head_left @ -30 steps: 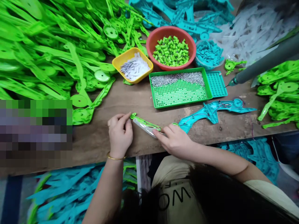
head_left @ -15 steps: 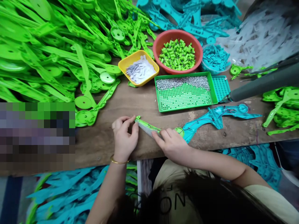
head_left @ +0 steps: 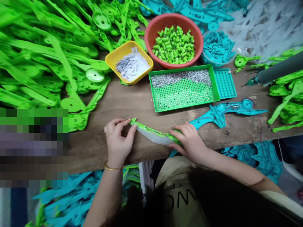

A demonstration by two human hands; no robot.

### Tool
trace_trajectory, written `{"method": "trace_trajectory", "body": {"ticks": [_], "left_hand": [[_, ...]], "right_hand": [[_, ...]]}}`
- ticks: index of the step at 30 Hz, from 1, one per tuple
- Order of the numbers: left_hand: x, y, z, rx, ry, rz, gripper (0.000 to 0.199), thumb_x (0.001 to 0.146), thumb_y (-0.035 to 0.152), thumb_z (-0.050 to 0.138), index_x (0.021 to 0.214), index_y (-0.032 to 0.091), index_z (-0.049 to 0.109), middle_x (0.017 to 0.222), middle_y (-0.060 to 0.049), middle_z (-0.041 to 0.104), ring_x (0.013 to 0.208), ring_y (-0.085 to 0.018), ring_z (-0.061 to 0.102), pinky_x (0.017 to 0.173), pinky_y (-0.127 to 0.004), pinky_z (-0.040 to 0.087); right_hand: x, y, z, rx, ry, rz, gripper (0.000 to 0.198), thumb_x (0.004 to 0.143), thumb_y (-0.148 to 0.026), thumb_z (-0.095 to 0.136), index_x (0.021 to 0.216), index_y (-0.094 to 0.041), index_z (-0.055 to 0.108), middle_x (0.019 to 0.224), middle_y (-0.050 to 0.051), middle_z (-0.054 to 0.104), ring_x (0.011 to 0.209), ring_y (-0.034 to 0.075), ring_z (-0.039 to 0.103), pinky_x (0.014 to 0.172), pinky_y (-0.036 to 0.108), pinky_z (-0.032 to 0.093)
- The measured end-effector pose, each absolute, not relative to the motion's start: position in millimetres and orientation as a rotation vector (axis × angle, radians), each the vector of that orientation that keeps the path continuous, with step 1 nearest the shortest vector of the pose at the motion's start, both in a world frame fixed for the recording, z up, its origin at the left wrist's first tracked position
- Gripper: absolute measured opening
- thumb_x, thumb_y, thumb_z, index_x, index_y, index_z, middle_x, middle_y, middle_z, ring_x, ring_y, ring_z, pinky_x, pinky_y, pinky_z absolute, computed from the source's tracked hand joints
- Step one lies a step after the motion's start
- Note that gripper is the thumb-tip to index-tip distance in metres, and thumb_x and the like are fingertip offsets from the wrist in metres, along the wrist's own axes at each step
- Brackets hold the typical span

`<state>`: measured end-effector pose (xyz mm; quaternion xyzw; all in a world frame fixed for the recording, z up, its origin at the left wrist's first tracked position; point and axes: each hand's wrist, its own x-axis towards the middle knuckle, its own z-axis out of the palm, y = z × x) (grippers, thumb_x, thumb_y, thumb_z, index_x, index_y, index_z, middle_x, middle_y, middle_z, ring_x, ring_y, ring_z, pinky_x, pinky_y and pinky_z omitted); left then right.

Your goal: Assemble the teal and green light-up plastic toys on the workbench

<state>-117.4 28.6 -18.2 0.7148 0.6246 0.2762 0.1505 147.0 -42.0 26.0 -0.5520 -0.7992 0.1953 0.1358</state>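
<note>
A long, narrow green plastic part [head_left: 151,130] with thin wires along it lies between my hands, a translucent whitish strip [head_left: 151,136] along its near side. My left hand [head_left: 119,138] pinches its far-left tip between thumb and fingers. Around its right end my right hand [head_left: 189,138] is closed, hiding the round end there. A blue plastic part [head_left: 216,115] with wires lies on the wooden table [head_left: 94,142], running from behind my right hand to the right.
Beyond my hands are a green perforated tray [head_left: 184,104] of small metal screws, a yellow dish [head_left: 111,60] of white strips, a red bowl [head_left: 149,41] of green pieces and a blue tray [head_left: 228,83]. Green parts [head_left: 47,56] heap up left. A screwdriver [head_left: 267,75] hangs at right.
My right hand has shifted right along the green part to its round end, uncovering more of the whitish strip. My left hand still pinches the tip. The view has shifted a little.
</note>
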Motion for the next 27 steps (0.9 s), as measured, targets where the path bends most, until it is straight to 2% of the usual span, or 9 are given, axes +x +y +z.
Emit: {"method": "trace_trajectory", "body": {"ticks": [5, 10, 13, 17, 21, 24, 27], "left_hand": [[-116, 30, -14, 2.043, 1.803, 0.763, 0.030, 0.085, 0.043, 0.063, 0.104, 0.021, 0.069, 0.106, -0.010, 0.062, 0.104, -0.028, 0.057, 0.096, -0.047, 0.040], [-115, 31, -14, 2.032, 1.813, 0.757, 0.030, 0.085, 0.045, 0.062, 0.101, 0.020, 0.069, 0.106, -0.010, 0.062, 0.104, -0.027, 0.056, 0.097, -0.047, 0.040], [-113, 31, -15, 2.019, 1.834, 0.752, 0.032, 0.085, 0.047, 0.061, 0.100, 0.020, 0.069, 0.106, -0.011, 0.062, 0.104, -0.027, 0.056, 0.097, -0.046, 0.041], [-112, 32, -11, 2.025, 1.824, 0.719, 0.035, 0.085, 0.048, 0.057, 0.099, 0.019, 0.069, 0.105, -0.011, 0.061, 0.105, -0.027, 0.056, 0.097, -0.045, 0.042], [-130, 46, -1, 2.046, 1.765, 0.707, 0.030, 0.085, 0.046, 0.057, 0.095, 0.020, 0.068, 0.107, -0.010, 0.063, 0.106, -0.026, 0.058, 0.099, -0.042, 0.043], [-158, 63, 6, 2.044, 2.073, 0.732, 0.027, 0.085, 0.040, 0.056, 0.095, 0.017, 0.066, 0.111, -0.013, 0.061, 0.113, -0.031, 0.055, 0.102, -0.049, 0.040], [-181, 76, 7, 2.053, 2.342, 0.523, 0.037, 0.082, 0.039, 0.059, 0.107, 0.012, 0.061, 0.118, -0.019, 0.056, 0.119, -0.041, 0.048, 0.100, -0.060, 0.037]], "right_hand": [[156, -41, 26, -1.535, -2.224, 0.783, 0.041, 0.093, -0.038, 0.054, 0.127, -0.017, 0.055, 0.125, 0.011, 0.062, 0.118, 0.024, 0.053, 0.113, 0.050, 0.032], [152, -40, 25, -1.591, -2.204, 0.787, 0.042, 0.089, -0.032, 0.061, 0.126, -0.016, 0.053, 0.122, 0.010, 0.064, 0.115, 0.025, 0.055, 0.112, 0.050, 0.034], [152, -41, 21, -1.551, -2.185, 0.742, 0.035, 0.088, -0.033, 0.061, 0.119, -0.016, 0.057, 0.118, 0.011, 0.066, 0.113, 0.025, 0.057, 0.111, 0.050, 0.036], [154, -43, 13, -1.492, -2.153, 0.689, 0.020, 0.089, -0.035, 0.061, 0.099, -0.018, 0.062, 0.116, 0.011, 0.067, 0.111, 0.024, 0.059, 0.109, 0.052, 0.038], [156, -43, 10, -1.477, -2.173, 0.667, 0.020, 0.088, -0.037, 0.062, 0.095, -0.018, 0.063, 0.116, 0.011, 0.068, 0.111, 0.025, 0.060, 0.107, 0.055, 0.039], [157, -42, 10, -1.460, -2.204, 0.648, 0.019, 0.089, -0.036, 0.061, 0.097, -0.019, 0.063, 0.118, 0.011, 0.067, 0.112, 0.025, 0.059, 0.107, 0.055, 0.040], [156, -42, 12, -1.468, -2.198, 0.652, 0.023, 0.088, -0.036, 0.062, 0.103, -0.018, 0.061, 0.117, 0.012, 0.067, 0.112, 0.025, 0.059, 0.106, 0.055, 0.040]]}}
